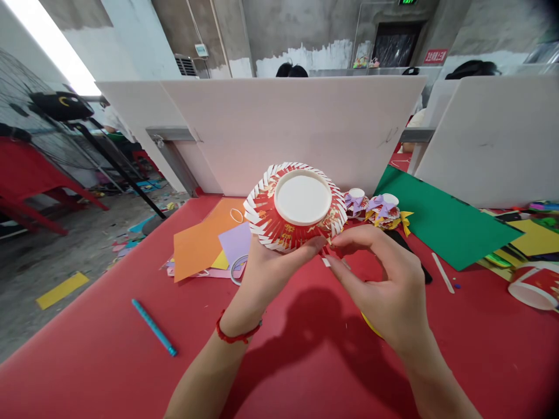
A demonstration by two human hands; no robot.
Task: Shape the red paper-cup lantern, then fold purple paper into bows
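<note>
A red and white paper cup [303,198], its wall cut into many narrow strips, faces me with its round white base. The strips fan out around the base, and their ends are folded over into a slanted white rim. My left hand [266,262] holds the cup from below, thumb pressed along its lower edge. At the lower right of that edge, the thumb and fingers of my right hand [388,273] close on a strip. A small white strip end shows by the right thumb tip. The left fingers behind the cup are hidden.
Orange paper [198,241], purple paper [236,240] and a tape roll [236,270] lie left; a blue pen [154,327] is nearer. Decorated small cups [382,209], green card [449,218], a white stick [442,272] and another paper cup [535,286] lie right. White panels [283,128] stand behind.
</note>
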